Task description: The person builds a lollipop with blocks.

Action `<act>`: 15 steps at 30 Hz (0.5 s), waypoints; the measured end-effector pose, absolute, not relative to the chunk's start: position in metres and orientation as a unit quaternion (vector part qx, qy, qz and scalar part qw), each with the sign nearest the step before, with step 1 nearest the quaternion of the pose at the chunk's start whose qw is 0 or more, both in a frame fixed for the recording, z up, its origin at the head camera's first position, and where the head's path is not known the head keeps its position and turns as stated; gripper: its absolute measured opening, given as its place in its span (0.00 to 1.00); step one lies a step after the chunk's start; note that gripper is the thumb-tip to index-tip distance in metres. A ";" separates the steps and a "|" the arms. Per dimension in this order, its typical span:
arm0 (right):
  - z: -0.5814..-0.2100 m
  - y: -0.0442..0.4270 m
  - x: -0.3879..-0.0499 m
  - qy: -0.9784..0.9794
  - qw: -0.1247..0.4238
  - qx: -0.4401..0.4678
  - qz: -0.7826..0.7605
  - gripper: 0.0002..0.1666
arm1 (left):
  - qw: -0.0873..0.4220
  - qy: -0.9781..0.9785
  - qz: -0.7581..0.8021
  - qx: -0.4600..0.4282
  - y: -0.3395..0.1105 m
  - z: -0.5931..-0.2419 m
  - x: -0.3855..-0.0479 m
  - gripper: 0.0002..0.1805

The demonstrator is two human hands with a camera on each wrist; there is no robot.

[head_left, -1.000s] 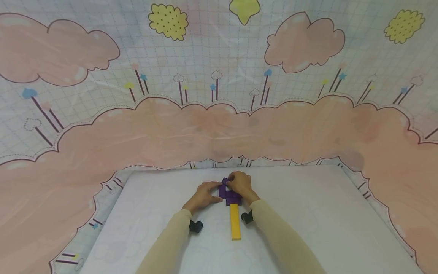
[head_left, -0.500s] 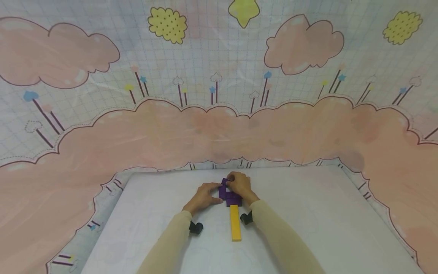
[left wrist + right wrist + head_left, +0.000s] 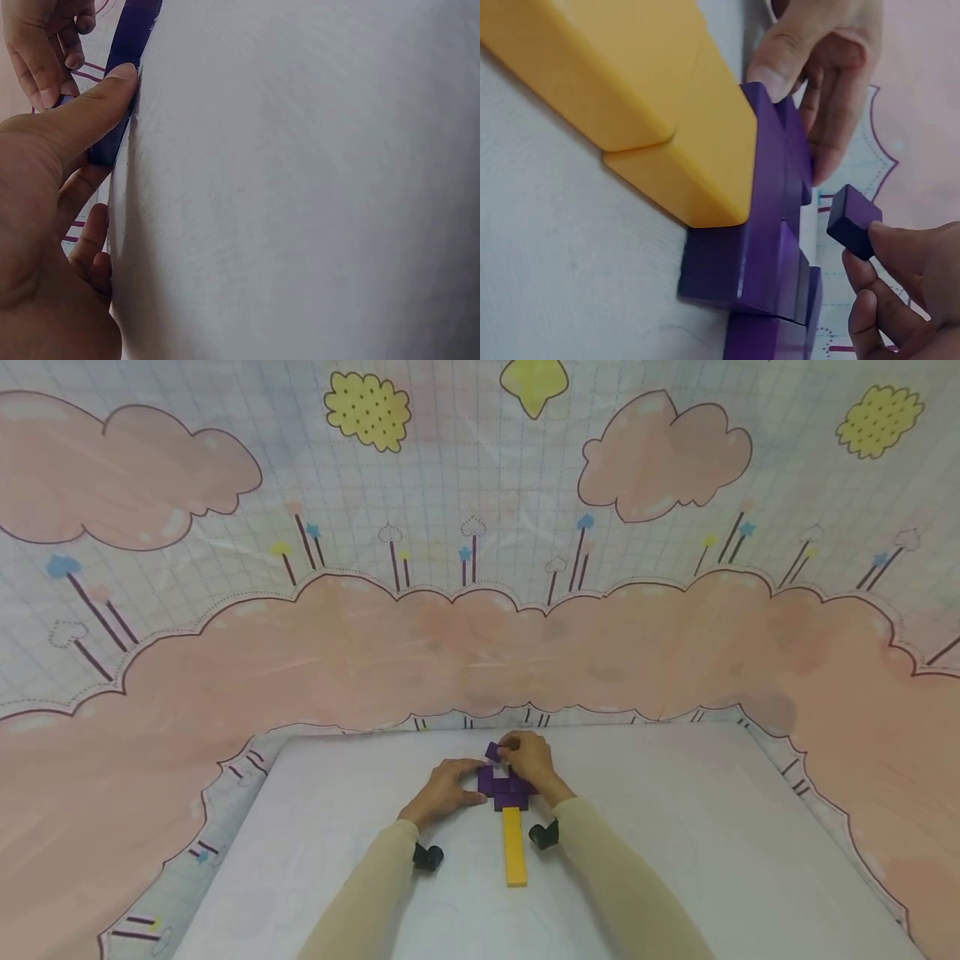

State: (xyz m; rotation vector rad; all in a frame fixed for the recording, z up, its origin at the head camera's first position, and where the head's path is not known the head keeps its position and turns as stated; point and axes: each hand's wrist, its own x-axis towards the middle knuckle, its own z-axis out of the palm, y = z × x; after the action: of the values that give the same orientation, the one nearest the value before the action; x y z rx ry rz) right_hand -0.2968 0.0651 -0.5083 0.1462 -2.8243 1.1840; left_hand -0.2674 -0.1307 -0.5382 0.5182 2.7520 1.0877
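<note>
In the head view several purple blocks (image 3: 511, 802) lie together on the white table, with yellow blocks (image 3: 514, 847) in a line running down from them. My right hand (image 3: 529, 758) pinches a small purple cube (image 3: 854, 217) between thumb and fingers, held apart from the group in the right wrist view. My left hand (image 3: 444, 788) holds the purple block at the group's left end (image 3: 486, 781) between thumb and index finger. In the left wrist view the left thumb (image 3: 112, 97) lies along that dark purple block; its far side is hidden.
The white tabletop (image 3: 337, 860) spreads around the blocks, its far edge just beyond the hands. A patterned cloth (image 3: 480, 652) with clouds hangs behind and beside it. Small black devices sit at both wrists, such as one near the left sleeve (image 3: 429, 858).
My right hand has shifted slightly up and away with the small purple cube, which now stands clear of the left-end block. A purple block under the right hand shows more. The left hand stays put.
</note>
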 end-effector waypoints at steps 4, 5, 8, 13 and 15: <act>-0.507 0.069 -0.295 -0.914 0.029 0.063 0.399 0.07 | 0.070 0.914 0.360 0.172 -0.130 -0.539 -0.266 0.34; -0.506 0.069 -0.294 -0.913 0.026 0.066 0.402 0.07 | 0.070 0.914 0.359 0.173 -0.130 -0.539 -0.265 0.34; -0.505 0.071 -0.292 -0.910 0.017 0.071 0.409 0.07 | 0.070 0.915 0.356 0.175 -0.129 -0.538 -0.263 0.34; -0.505 0.075 -0.287 -0.908 0.001 0.080 0.410 0.06 | 0.061 0.916 0.355 0.179 -0.129 -0.537 -0.262 0.34; -0.506 0.076 -0.285 -0.909 -0.005 0.083 0.409 0.05 | 0.060 0.915 0.356 0.179 -0.129 -0.537 -0.262 0.34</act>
State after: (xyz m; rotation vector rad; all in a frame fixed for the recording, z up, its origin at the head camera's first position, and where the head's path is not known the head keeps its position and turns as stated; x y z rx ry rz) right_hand -0.2852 0.0763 -0.5057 0.2613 -2.8639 1.2901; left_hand -0.2615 -0.1286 -0.5375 0.5427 2.7710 1.0766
